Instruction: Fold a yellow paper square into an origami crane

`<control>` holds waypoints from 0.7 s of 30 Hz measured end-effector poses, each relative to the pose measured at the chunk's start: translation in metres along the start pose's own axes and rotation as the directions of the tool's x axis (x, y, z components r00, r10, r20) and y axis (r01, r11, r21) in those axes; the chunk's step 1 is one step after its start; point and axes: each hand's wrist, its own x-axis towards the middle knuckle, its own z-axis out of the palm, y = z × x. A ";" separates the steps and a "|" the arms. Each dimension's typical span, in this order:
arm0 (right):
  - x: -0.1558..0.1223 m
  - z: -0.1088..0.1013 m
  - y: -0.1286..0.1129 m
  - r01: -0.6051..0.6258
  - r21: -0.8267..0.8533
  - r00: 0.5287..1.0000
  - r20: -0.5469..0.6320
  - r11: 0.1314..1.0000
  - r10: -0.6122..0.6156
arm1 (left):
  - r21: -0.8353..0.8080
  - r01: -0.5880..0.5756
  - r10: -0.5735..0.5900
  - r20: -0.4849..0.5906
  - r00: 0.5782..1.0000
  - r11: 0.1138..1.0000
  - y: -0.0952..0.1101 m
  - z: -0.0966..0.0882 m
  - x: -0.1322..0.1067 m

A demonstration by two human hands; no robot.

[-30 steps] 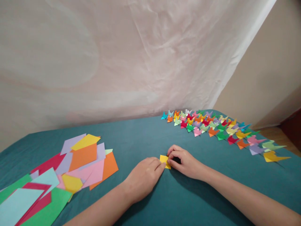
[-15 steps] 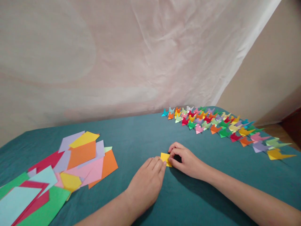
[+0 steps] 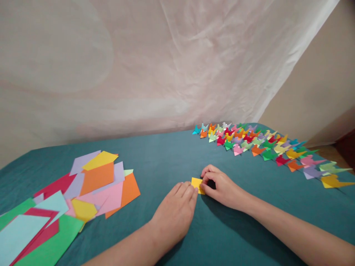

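A small folded yellow paper [image 3: 196,183] lies on the teal tablecloth [image 3: 166,155] near the middle. My left hand [image 3: 174,212] rests flat on the cloth, fingers stretched out, its fingertips touching the paper's near left edge. My right hand [image 3: 222,186] is curled over the paper's right side, thumb and fingers pinching it against the cloth. Part of the paper is hidden under my right fingers.
A loose heap of coloured paper sheets [image 3: 83,188] spreads across the left of the table. Rows of several small folded paper birds [image 3: 260,147] run along the far right. A wrinkled pale cloth [image 3: 138,66] hangs behind the table.
The view has drifted slightly; both hands stay on the yellow paper. My left fingers have flattened out beside it, and my right hand keeps its pinch.
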 end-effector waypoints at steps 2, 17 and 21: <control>0.000 0.001 0.000 -0.007 -0.004 1.000 0.004 1.000 0.007 | 0.001 0.000 0.000 0.003 1.000 1.000 0.000 -0.001 0.000; 0.003 0.001 0.003 -0.024 -0.018 0.999 0.029 1.000 0.025 | 0.015 -0.005 0.005 -0.017 1.000 1.000 0.000 0.000 0.001; 0.003 0.001 0.002 -0.021 -0.026 0.999 0.025 0.999 0.022 | 0.023 -0.005 0.006 -0.029 1.000 1.000 0.001 0.002 0.001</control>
